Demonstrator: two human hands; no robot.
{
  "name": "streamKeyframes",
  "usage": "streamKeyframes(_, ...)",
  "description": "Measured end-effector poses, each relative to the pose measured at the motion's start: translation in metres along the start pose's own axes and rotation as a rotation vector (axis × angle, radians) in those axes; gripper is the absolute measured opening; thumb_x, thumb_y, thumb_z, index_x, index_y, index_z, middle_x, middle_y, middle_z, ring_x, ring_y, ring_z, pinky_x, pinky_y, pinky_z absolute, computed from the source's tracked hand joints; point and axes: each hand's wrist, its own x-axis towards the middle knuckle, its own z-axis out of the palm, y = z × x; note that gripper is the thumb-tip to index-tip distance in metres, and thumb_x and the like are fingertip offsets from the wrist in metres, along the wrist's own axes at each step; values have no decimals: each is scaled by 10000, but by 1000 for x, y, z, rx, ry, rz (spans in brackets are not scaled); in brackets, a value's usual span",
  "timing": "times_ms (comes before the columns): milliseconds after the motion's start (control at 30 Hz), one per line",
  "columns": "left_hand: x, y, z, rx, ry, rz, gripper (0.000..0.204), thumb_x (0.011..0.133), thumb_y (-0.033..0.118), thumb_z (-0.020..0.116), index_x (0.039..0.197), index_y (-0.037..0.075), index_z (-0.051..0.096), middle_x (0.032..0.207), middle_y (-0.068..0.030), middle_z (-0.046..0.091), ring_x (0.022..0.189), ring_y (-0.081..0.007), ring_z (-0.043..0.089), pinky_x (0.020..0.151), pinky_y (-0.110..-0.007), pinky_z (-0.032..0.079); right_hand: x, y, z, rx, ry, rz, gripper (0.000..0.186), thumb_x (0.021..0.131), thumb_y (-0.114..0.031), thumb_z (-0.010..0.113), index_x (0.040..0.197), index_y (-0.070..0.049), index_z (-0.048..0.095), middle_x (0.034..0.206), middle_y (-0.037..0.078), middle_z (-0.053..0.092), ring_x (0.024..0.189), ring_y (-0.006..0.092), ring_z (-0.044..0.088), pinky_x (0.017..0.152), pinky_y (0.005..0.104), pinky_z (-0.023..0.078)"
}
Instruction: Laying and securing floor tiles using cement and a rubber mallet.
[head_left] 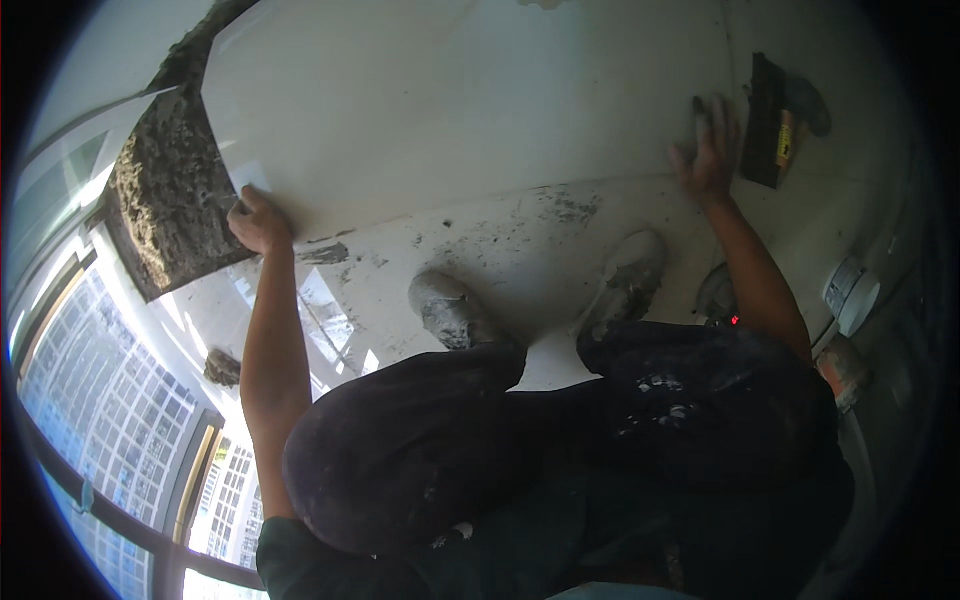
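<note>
A large pale floor tile (470,100) lies in front of me, its near edge running across the view. At its near left corner, my left hand (261,220) is closed with curled fingers on the edge. Rough grey-brown mortar (175,190) shows just left of that edge. My right hand (708,150) rests near the tile's near right corner, fingers spread and holding nothing. Right of it lies a dark flat blade (762,120), possibly a trowel. Across the blade is an orange handle with a yellow label (785,142), next to a dark rounded head like a mallet's.
My dusty shoes (447,308) stand on pale flooring spotted with mortar crumbs. A mortar lump (222,367) sits at the left, near tall windows (110,390). At the right are a white round container (852,296) and a reddish, dirty object (842,372).
</note>
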Motion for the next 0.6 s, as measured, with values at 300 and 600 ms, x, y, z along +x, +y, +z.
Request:
streamKeyframes(300, -14, 35, -3, -38, -7, -78, 581, 929, 487, 540, 1102, -60, 630, 1114, -259, 620, 1100, -406, 573, 979, -481, 422, 1, 5, -9, -30, -38, -28, 882, 797, -665, 600, 1460, -115, 411, 1571, 215, 235, 1428, 487, 192, 1088, 697, 154)
streamKeyframes(600, -18, 15, -11, 36, 0, 551, 663, 929, 542, 544, 1292, -13, 532, 1354, -245, 496, 1263, -425, 468, 935, -557, 462, 7, -22, -7, 188, 4, -40, 901, 881, -534, 615, 1558, -132, 177, 1620, 191, 1, 1492, 390, -79, 1193, 549, -44)
